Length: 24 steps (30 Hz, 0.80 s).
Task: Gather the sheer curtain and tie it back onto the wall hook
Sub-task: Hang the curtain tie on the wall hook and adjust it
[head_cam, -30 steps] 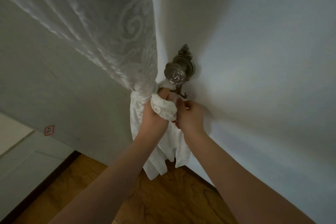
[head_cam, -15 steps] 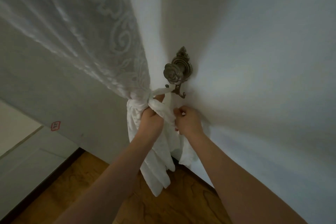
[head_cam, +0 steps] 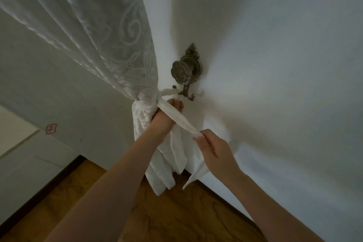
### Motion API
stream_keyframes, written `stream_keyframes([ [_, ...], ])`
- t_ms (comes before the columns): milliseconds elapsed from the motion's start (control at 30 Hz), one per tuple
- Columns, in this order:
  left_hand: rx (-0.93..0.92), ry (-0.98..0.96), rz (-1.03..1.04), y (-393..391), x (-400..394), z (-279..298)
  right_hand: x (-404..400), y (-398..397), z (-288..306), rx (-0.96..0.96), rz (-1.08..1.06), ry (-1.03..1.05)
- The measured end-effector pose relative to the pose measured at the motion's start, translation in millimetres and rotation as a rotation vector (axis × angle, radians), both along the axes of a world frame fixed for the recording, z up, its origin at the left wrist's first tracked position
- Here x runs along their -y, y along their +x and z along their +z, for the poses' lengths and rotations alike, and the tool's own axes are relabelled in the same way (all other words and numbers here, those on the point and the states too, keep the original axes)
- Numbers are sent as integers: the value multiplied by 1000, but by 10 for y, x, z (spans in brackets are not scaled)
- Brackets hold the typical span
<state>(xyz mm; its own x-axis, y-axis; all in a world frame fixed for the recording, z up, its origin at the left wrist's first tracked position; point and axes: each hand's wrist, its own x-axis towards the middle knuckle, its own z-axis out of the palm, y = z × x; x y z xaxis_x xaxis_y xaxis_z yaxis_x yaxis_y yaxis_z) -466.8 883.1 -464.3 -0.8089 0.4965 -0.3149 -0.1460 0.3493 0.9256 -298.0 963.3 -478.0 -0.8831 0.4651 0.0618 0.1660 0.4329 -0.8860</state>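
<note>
A: Since the earlier frame, the right hand (head_cam: 213,146) has drawn the tieback strip (head_cam: 177,119) away below the wall hook (head_cam: 186,72).

B: Fingers pinch its end; the left hand (head_cam: 170,111) grips the gathered sheer curtain (head_cam: 146,102) beside the hook. Soft, light: hold at the gather.

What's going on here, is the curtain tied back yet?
Not quite. The sheer curtain is gathered beside the ornate metal wall hook, with a white tie-back strip wrapped round it and running to the hook. The left hand grips the bundle just under the hook, while the right hand pinches the strip's loose end and holds it away from the wall. No finished knot shows.
</note>
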Motion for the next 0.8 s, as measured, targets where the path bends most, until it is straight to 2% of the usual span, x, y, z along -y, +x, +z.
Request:
stream_keyframes([
  [33,44,-41,-48,-97,-19,52,-47,25,3,-48,-8,144],
  [100,275,-242,-224,-190,-39,208,-128,-23,65,-138,-107,322],
  [133,299,-217,-206,-142,-22,244,-155,-80,121,-175,-177,360],
  [200,38,27,-49,-12,-60,142,-188,-228,254,-243,-310,409],
  [267,-28,128,-28,157,-66,77,-200,-396,349,-284,-394,434],
  [433,-103,153,-47,48,-75,45,-198,-724,372,-261,-523,428],
  [600,-132,150,-59,60,-65,-27,-201,-825,279,-220,-506,419],
  [700,-137,157,-55,65,-73,-25,-203,-831,162,-121,-454,322],
  [800,-124,144,-85,49,-60,-16,-186,-776,-56,-8,-427,125],
])
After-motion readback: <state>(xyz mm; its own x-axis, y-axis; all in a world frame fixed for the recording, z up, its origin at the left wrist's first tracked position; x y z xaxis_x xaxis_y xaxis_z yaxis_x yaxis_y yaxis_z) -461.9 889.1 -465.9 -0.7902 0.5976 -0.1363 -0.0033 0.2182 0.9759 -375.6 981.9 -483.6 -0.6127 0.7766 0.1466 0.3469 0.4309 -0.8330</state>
